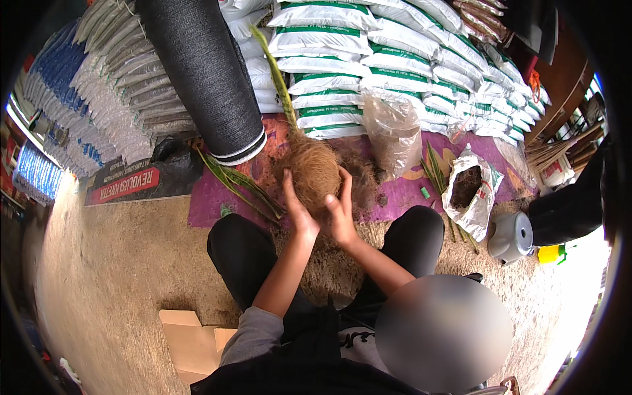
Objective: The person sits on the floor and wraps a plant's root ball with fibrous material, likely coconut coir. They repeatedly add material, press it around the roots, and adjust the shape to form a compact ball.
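Observation:
My left hand (295, 204) and my right hand (339, 212) cup a brown ball of fibre (311, 172) from either side. A tall yellow-edged green leaf (272, 62) rises from its top. The ball is held over a purple mat (405, 204) scattered with dark soil. Loose snake plant leaves (243, 187) lie to the left, with more leaves (434, 168) to the right. An open white sack of dark soil (471, 191) sits at the right, and a clear plastic bag (393, 128) stands behind the ball.
Stacks of white sacks (322, 62) line the back, with a black mesh roll (197, 76) leaning at the left. A grey stool-like object (510, 240) and yellow item (548, 255) are at the right. Cardboard (187, 336) lies on the floor lower left.

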`<state>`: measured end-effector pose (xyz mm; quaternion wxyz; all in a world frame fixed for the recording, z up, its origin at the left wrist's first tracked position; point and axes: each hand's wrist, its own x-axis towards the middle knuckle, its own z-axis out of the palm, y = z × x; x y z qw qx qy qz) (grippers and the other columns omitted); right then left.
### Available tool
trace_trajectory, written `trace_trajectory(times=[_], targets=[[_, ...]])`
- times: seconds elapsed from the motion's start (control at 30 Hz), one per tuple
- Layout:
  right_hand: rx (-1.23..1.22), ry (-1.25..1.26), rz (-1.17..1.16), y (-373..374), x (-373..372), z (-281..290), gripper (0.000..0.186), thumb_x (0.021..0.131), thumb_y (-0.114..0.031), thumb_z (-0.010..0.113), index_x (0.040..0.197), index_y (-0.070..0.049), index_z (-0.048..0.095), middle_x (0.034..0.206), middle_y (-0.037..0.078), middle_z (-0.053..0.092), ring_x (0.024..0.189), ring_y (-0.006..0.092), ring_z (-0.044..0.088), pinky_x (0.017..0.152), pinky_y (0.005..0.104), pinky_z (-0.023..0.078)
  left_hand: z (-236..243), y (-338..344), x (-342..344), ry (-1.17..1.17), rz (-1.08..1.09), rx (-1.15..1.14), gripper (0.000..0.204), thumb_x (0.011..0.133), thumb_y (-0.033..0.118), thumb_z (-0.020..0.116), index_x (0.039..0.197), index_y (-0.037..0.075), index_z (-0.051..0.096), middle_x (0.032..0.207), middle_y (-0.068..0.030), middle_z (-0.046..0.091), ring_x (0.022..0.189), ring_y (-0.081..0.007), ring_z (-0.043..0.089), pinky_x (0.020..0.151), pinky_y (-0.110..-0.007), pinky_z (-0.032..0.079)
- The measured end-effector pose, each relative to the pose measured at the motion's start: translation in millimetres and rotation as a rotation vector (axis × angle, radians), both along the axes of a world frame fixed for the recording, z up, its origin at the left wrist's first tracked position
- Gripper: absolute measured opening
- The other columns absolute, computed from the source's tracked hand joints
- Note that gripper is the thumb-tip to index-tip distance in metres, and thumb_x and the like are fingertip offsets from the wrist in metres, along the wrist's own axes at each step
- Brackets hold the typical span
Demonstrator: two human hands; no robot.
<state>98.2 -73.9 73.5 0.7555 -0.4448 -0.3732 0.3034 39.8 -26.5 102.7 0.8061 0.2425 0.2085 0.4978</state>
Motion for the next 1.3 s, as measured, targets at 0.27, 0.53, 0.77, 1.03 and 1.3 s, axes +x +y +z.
trace_trajectory(times=[0.27,0.53,0.77,1.03,1.3], targets=[[-0.049,-0.787,0.044,-0.4,46.9,30.3,0.135,0.046,-0.033,0.089,0.143,-0.004,0.0,0.146,0.02,0.014,0.133,0.0316,0.023,0.109,0.0436,0.021,9.3,10.9,-16.1,-0.069,-0.064,-0.044,0.058,0.091,0.051,0.032,0.13,0.008,0.038,0.124,-0.0119,0.048,0.113,-0.0268,0.051,0.091,-0.044,0.046],[0.047,-0.438,0.147,6.6,41.7,19.5,0.12,0.048,-0.017,0.087,0.14,-0.002,0.012,0.138,0.017,0.03,0.128,0.0279,0.032,0.107,0.0378,0.026,-4.7,10.2,-10.6,-0.043,-0.234,0.024,0.063,0.091,0.055,0.032,0.134,0.009,0.034,0.13,-0.0102,0.044,0.117,-0.0241,0.047,0.096,-0.041,0.044],[0.115,-0.147,0.095,-2.5,45.9,29.9,0.111,0.049,-0.013,0.085,0.137,-0.004,0.018,0.13,0.013,0.038,0.122,0.0229,0.039,0.103,0.0376,0.032,-6.5,30.5,-21.3,0.544,-0.113,0.228,0.066,0.091,0.055,0.033,0.132,0.005,0.039,0.13,-0.0127,0.046,0.122,-0.0256,0.042,0.102,-0.04,0.03],[0.12,-0.169,0.073,-1.6,47.5,14.6,0.111,0.05,-0.016,0.087,0.136,-0.002,0.018,0.13,0.013,0.037,0.121,0.0231,0.04,0.102,0.0378,0.034,-1.2,19.8,-14.4,0.415,0.092,0.549,0.06,0.091,0.047,0.04,0.134,0.005,0.035,0.136,-0.0133,0.037,0.127,-0.0254,0.034,0.105,-0.042,0.026],[0.023,-0.253,0.094,-4.5,31.8,6.7,0.108,0.051,-0.025,0.086,0.135,-0.001,0.021,0.131,0.016,0.037,0.124,0.0262,0.036,0.104,0.0404,0.028,-10.2,9.3,-5.9,-0.016,-0.245,-0.002,0.063,0.088,0.057,0.039,0.126,0.006,0.042,0.119,-0.0089,0.052,0.105,-0.021,0.055,0.088,-0.037,0.048]])
